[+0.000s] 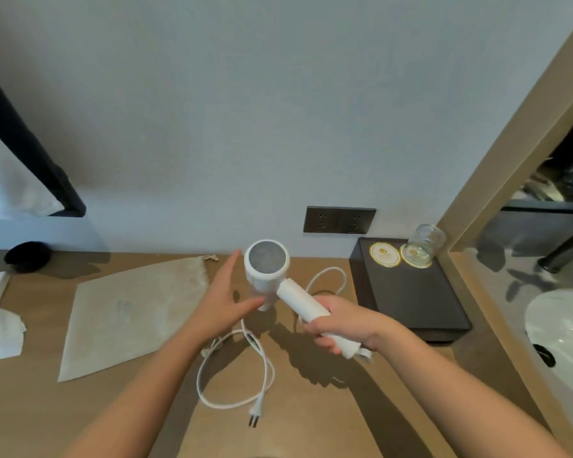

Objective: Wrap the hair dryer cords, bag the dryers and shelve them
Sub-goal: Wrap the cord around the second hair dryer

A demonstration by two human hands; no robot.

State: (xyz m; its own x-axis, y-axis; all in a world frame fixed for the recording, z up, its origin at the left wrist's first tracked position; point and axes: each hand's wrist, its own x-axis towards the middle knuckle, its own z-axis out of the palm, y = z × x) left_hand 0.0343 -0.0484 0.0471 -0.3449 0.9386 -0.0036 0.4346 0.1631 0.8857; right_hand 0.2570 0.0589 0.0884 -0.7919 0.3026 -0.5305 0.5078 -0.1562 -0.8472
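Right hand (339,320) grips the hair dryer (268,269) handle, left hand (225,294) open beside it; the loose cord (235,368) may snag on the tabletop (311,408).

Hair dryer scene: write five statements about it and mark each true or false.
1. The right hand grips the hair dryer by its handle. True.
2. The cord is wound round the handle. False: it lies loose on the table, with the plug free.
3. The left hand pinches the cord. False: it is open, fingers straight, beside the dryer's head.
4. The cloth bag lies flat on the table, left of the dryer. True.
5. The glass stands on the bag. False: it stands on the black tray.
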